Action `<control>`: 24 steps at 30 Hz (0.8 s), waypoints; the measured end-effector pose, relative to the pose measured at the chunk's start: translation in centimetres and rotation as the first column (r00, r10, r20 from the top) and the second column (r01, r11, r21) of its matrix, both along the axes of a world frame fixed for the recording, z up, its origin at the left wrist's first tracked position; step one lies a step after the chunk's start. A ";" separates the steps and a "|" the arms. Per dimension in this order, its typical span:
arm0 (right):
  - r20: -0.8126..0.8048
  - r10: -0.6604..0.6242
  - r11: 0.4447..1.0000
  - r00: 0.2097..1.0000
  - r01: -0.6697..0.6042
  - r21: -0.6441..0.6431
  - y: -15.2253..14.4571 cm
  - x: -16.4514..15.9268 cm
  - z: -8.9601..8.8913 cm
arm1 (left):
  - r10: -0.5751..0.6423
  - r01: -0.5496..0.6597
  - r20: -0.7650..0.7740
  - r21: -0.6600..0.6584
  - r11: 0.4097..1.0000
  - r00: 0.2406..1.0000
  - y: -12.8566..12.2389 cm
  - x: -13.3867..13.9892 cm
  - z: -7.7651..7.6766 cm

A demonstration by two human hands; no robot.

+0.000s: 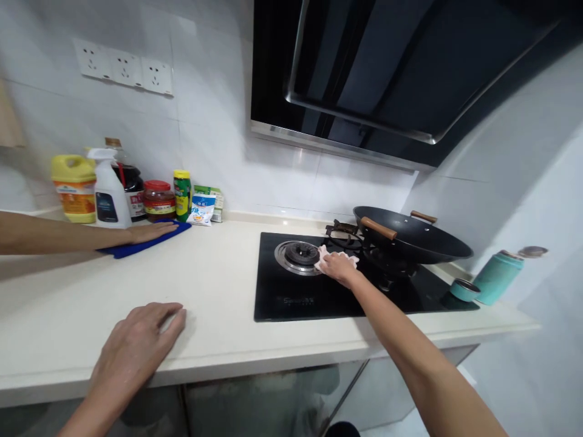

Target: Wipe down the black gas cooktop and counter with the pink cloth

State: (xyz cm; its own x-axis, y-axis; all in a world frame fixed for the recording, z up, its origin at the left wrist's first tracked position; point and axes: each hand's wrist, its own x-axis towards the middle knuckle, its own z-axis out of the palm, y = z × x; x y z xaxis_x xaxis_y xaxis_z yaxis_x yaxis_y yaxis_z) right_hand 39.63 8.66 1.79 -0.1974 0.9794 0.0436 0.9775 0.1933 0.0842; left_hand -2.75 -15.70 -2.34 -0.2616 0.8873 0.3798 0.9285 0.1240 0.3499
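My right hand [337, 266] presses a pale pink cloth [324, 255] onto the black glass gas cooktop [291, 303]. Right beside the cloth is the left burner [300, 252], with its metal ring and no pan support over it. My left hand [139, 337] rests on the front of the cream countertop [218, 285], holding nothing, with the thumb apart from loosely bent fingers. Over the right burner sits a black wok [410, 237] with wooden handles. A removed pan support [344, 233] lies behind the cloth, against the wok's left side.
At left, another person's hand [152, 232] lies flat on a blue cloth [136, 247]. Behind it stand a spray bottle [109, 194], a yellow jug [74, 188], a red-lidded jar [159, 200] and seasoning packets [203, 208]. A teal flask [498, 276] stands far right, under a range hood [364, 67].
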 end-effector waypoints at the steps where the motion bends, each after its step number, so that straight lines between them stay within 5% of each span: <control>1: -0.005 0.008 1.000 1.000 -0.008 0.024 -0.9 -0.7 -0.2 | -0.003 0.003 -0.019 0.003 1.000 1.000 0.0 0.1 0.0; 10: -0.055 0.229 0.966 0.972 -0.219 0.140 -9.5 -6.1 -0.1 | -0.021 0.021 -0.021 -0.032 0.999 1.000 0.0 -0.1 0.3; 16: -0.260 0.523 0.851 0.812 -0.480 0.213 -15.0 -5.2 -1.9 | -0.028 0.028 0.005 -0.004 1.000 1.000 0.0 -0.5 0.3; 19: -0.281 0.447 0.892 0.850 -0.398 0.216 -14.4 -2.9 -2.1 | -0.030 0.030 -0.041 -0.012 0.999 0.999 0.2 -0.6 0.2; 24: -0.208 0.147 0.987 0.967 -0.128 0.101 -9.6 -0.5 -1.0 | -0.040 0.039 -0.076 -0.016 0.999 0.996 0.3 -0.7 0.0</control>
